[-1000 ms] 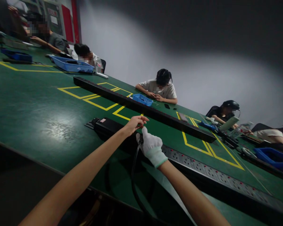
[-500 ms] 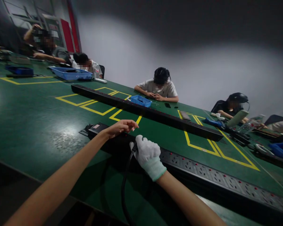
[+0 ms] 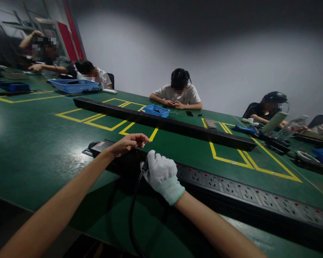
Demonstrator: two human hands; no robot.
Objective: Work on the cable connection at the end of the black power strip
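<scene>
A long black power strip (image 3: 239, 193) with rows of sockets and small red lights or buttons runs from the left middle to the right edge. My right hand (image 3: 163, 173), in a white glove with a pale green cuff, is closed around a black plug (image 3: 144, 166) at the strip. From that plug a thick black cord (image 3: 131, 211) hangs down toward me. Whether the plug sits in a socket is hidden by the glove. My bare left hand (image 3: 130, 142) rests over the strip near its left end, fingers loosely bent and apart, with nothing visible in them.
Another long black strip (image 3: 164, 124) lies across the green table (image 3: 43, 143) beyond my hands. Blue trays (image 3: 75, 86) and a smaller blue basket (image 3: 157, 111) stand farther back. Several people sit along the far side. At right are a clear bottle (image 3: 296, 127) and tools.
The view has shifted slightly, so my hands and the near strip appear a little farther left and higher. The right hand keeps its grip on the plug; the left hand keeps its pose.
</scene>
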